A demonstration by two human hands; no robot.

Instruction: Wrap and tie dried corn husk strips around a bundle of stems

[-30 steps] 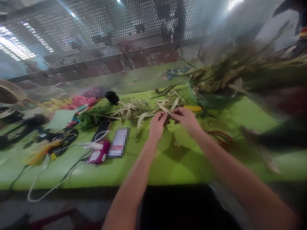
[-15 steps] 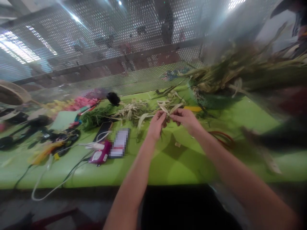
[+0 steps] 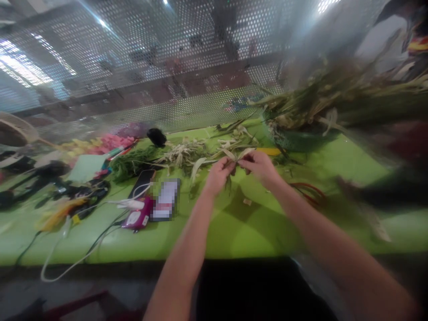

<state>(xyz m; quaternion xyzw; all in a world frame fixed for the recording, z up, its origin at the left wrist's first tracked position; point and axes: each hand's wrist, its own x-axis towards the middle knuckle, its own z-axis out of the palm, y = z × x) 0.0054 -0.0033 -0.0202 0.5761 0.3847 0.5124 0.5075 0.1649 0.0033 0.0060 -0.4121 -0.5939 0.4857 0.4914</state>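
Both of my hands meet over the green table (image 3: 247, 240), fingers pinched close together. Pale dried leaf strips (image 3: 230, 154) fan out in a V above the fingertips. My left hand (image 3: 217, 176) is closed on the lower part of these strips. From the other side, my right hand (image 3: 259, 166) pinches them too; its exact grip is partly hidden by the fingers. Behind and left of the hands lies a heap of dried, straw-coloured leaves (image 3: 183, 152), with a long pale leaf (image 3: 198, 168) curling beside my left hand.
At left are a phone with a lit screen (image 3: 166, 199), a dark phone (image 3: 142, 180), a magenta charger box (image 3: 138, 216) with cables, green fluff (image 3: 130, 165) and pink flowers (image 3: 115, 143). A green basket (image 3: 290, 138) of dried stalks stands right. Red-handled tool (image 3: 309, 191) lies nearer. Another person (image 3: 416, 44) is far right.
My hands stay in nearly the same place, and the fingers have shifted slightly on the leaf strips. The strips now spread in a clearer V. The camera view has moved a little.
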